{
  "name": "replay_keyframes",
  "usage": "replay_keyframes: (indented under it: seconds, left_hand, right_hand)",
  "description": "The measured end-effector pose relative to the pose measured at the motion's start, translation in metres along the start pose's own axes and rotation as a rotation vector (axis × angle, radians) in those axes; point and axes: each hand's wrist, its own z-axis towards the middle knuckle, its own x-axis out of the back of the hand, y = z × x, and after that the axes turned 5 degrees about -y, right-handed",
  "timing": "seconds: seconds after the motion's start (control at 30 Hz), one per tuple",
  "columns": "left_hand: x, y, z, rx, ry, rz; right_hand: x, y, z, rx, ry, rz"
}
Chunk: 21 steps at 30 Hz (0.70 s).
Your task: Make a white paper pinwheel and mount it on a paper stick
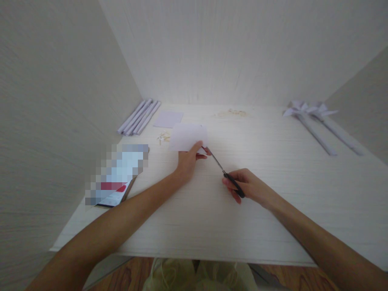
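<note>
A: One sheet is being cut: it is pinched at its near edge by the left hand, just above the table, and the scissors are gripped by the right hand, blade tips touching the sheet's near right corner.

B: So the cut is judged as only begun?

A: Yes. A steady hold on the sheet and a straight closing of the blades would be called for next.

B: And what is counted?

A: One pair of scissors, one sheet in hand, one flat sheet behind it. Four rolled tubes are laid at far left, about two pinwheels at far right; a few small scraps cannot be counted.
</note>
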Motion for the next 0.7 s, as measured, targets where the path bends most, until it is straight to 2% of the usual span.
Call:
replay_keyframes:
  seconds: [0.7]
  left_hand:
    - [-0.0003, 0.0005, -0.0009, 0.001, -0.003, 0.008]
  right_hand:
    - [-0.0002, -0.0003, -0.0007, -0.014, 0.016, -0.028]
